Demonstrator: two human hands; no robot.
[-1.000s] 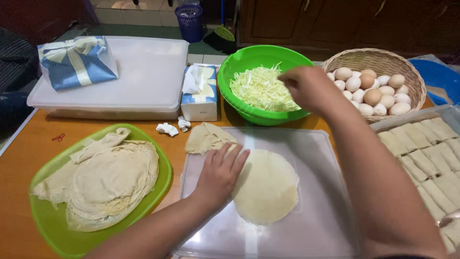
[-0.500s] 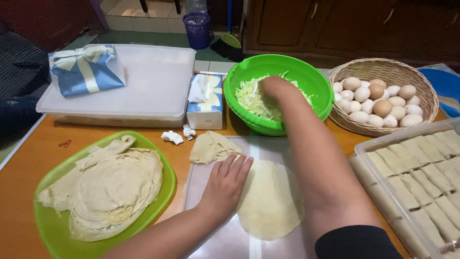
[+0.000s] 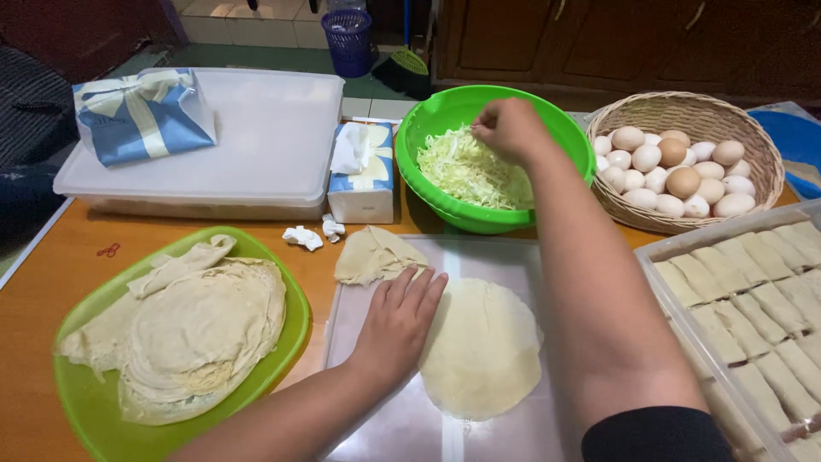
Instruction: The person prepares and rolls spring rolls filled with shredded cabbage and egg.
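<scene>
My right hand (image 3: 513, 128) pinches shredded cabbage (image 3: 466, 171) inside the green bowl (image 3: 564, 137), just behind the round wrapper (image 3: 479, 346). My left hand (image 3: 398, 321) lies spread flat on the wrapper's edge. I fear loose strands may drop onto the desk (image 3: 51, 265) if the pinch is weak.

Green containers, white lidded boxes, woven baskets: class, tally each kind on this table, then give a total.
Green containers: 2, the bowl and the tray
White lidded boxes: 1, the box
Woven baskets: 1, the basket
Total: 4
</scene>
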